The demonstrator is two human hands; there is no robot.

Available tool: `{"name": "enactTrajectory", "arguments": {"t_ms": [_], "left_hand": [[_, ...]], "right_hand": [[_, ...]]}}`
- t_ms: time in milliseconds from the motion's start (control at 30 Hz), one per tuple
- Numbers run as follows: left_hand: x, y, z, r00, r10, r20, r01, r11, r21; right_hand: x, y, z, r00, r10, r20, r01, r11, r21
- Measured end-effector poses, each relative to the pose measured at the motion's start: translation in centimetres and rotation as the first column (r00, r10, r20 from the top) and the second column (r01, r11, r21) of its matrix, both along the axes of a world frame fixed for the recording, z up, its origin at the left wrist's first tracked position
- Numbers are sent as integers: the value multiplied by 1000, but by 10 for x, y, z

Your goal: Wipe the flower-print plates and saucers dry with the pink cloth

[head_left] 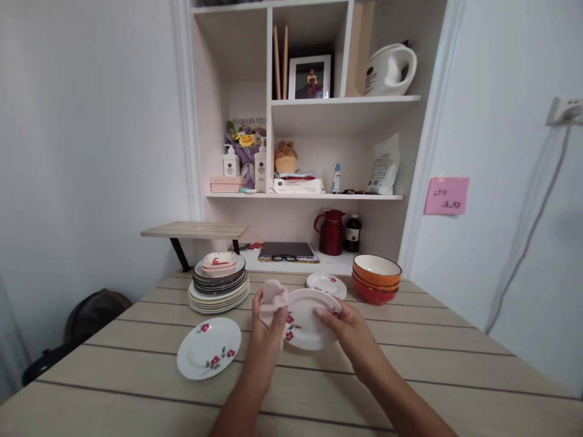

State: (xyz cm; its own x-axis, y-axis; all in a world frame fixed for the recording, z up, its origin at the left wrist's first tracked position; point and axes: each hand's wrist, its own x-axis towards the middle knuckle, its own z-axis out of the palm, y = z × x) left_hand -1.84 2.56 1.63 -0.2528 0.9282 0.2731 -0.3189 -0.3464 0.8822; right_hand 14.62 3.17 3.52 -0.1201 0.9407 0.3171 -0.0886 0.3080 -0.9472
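Note:
A white plate with red flowers [310,332] is held up in front of me, tilted, above the table. My right hand [348,325] grips its right rim, thumb on the face and fingers behind. My left hand [268,321] is closed on a pale pink cloth [274,297] at the plate's left edge; whether its fingers also hold the rim is hard to see. To the left, a similar flowered plate [200,352] lies on the table. Behind the held plate sit small flowered plates [324,283], partly hidden.
At the left stands a stack of plates [218,297] topped by small square dishes [219,262]. Nested orange and red bowls [376,280] are at the right. Beyond them are a red jug [331,233], a dark bottle [352,233] and a laptop [286,249]. A raised wooden shelf [195,230] overhangs the back left.

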Motion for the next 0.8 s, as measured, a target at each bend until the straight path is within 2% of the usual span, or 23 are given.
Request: {"name": "enactTrajectory", "arguments": {"t_ms": [100,167,233,367,467,567,700,800], "left_hand": [[0,7,-3,980,-115,164,130,988,-85],[1,11,-4,966,-147,214,170,981,-91],[3,14,1,961,-171,218,193,977,-85],[11,17,22,952,-172,253,188,981,-40],[17,22,33,916,-298,267,309,951,5],[22,30,30,889,-381,255,406,913,-51],[30,43,11,943,-313,118,330,926,-183],[36,51,-6,984,-173,-40,165,975,-150]], "right_hand": [[3,5,-3,999,-30,-20,29,999,-39],[6,8,-3,999,-45,11,46,998,-34],[8,10,-2,997,-67,46,67,998,-5],[16,16,0,994,-103,41,103,995,10],[25,23,0,987,-160,6,160,987,12],[35,30,-3,975,-218,36,216,975,54],[41,34,-6,962,-223,160,211,974,87],[42,34,-6,943,-237,234,219,971,99]]}}
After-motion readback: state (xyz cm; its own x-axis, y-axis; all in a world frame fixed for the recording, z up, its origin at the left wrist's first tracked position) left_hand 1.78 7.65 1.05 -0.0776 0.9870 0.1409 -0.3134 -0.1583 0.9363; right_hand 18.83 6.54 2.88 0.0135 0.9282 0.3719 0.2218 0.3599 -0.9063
